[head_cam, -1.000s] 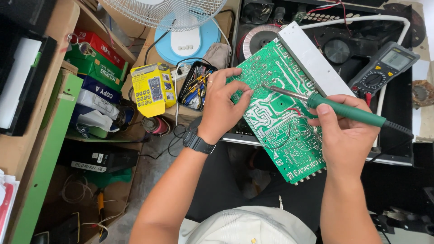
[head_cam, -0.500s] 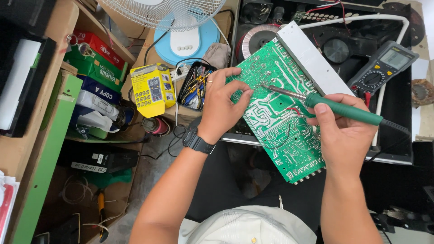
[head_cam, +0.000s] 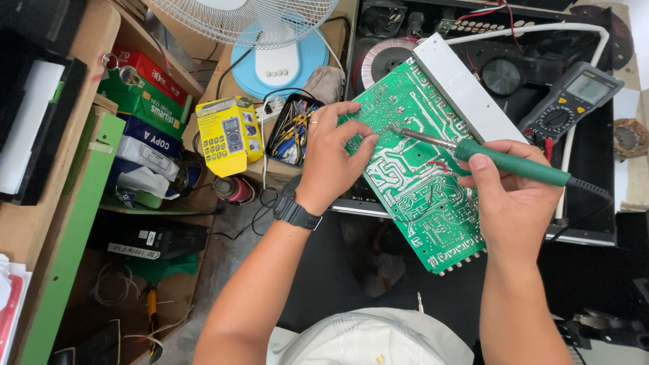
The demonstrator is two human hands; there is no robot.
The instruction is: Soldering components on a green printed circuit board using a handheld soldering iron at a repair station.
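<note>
Circuit board (head_cam: 422, 182), green, solder side up, leans tilted against the open black chassis (head_cam: 595, 149) in front of me. Little has changed over the last second: my left hand (head_cam: 331, 159) still pinches the board's left edge, fingers closed on it, and my right hand (head_cam: 514, 196) stays wrapped around the green soldering iron (head_cam: 510, 162), its tip resting on the same upper patch of traces, so I judge I am still working one joint

You've just got the one head cam here, looking steeply down from above your chest, pretty close in on your hands and the green circuit board (head_cam: 419, 169). No second view to overlap.
</note>
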